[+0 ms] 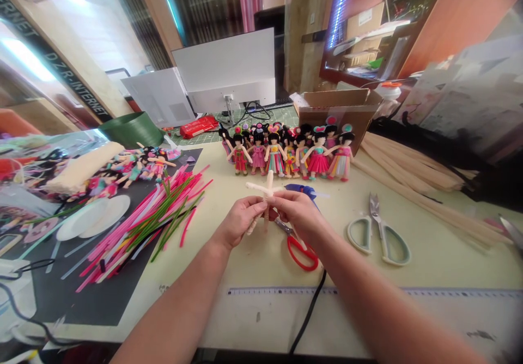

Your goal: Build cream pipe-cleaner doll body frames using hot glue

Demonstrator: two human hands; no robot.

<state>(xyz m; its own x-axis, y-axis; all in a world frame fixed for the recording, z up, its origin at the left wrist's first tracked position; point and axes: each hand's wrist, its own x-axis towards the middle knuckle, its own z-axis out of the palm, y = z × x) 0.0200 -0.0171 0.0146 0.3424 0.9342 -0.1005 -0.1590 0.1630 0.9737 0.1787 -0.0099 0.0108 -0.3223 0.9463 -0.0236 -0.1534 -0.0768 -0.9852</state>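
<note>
Both hands meet over the middle of the table around a small cream pipe-cleaner figure (269, 181) with a head, arms and legs sticking out. My left hand (242, 217) pinches it from the left, near its middle and legs. From the right, my right hand (298, 211) pinches the same figure by its middle. Red-handled scissors (302, 254) lie under and beside my right hand, their blades partly hidden. Just beyond that hand is a blue glue gun (301, 190). Several finished dolls (275, 154) in colourful dresses stand in rows behind the figure.
Large grey-handled scissors (378, 228) and cream strips (425, 200) lie right. Pink and green pipe cleaners (143, 217), white plates (98, 217) and more dolls (151, 162) are left. A cardboard box (333, 113) stands behind. A ruler (278, 292) and black cable (308, 315) are in front.
</note>
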